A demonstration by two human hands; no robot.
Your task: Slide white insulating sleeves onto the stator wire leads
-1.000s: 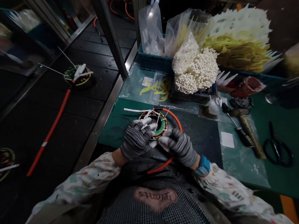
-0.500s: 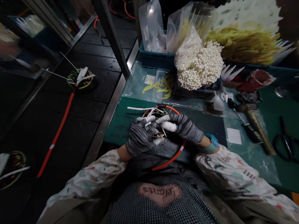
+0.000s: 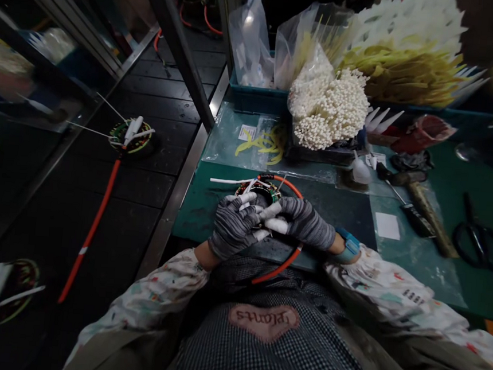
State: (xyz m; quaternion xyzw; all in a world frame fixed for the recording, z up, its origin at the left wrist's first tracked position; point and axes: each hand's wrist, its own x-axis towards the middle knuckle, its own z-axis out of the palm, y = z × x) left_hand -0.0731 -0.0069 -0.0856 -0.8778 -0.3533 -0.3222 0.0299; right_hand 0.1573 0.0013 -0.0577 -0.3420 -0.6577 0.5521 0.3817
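Note:
A round wound motor stator [image 3: 258, 193] lies on the green bench mat near its front edge, mostly covered by my hands. My left hand [image 3: 233, 228], in a grey knit glove with white fingertips, grips its near left side. My right hand [image 3: 301, 220], gloved the same way, lies across its right side with fingers pressed on the windings. An orange cable [image 3: 288, 262] loops from the stator around my right hand toward my lap. White sleeving [image 3: 228, 180] sticks out to the stator's left.
Behind stand a bundle of white sticks [image 3: 327, 108], bags of yellow and white strips [image 3: 406, 61] and yellow pieces [image 3: 260, 142]. A hammer [image 3: 422, 200], screwdriver [image 3: 403, 203] and scissors [image 3: 479, 237] lie right. On the black conveyor at left sit two more stators [image 3: 130, 134] [image 3: 2, 290] with an orange cable [image 3: 94, 226].
My right hand has moved from the stator's near right side up over its top, and both hands now sit closer together on it. The view has shifted slightly.

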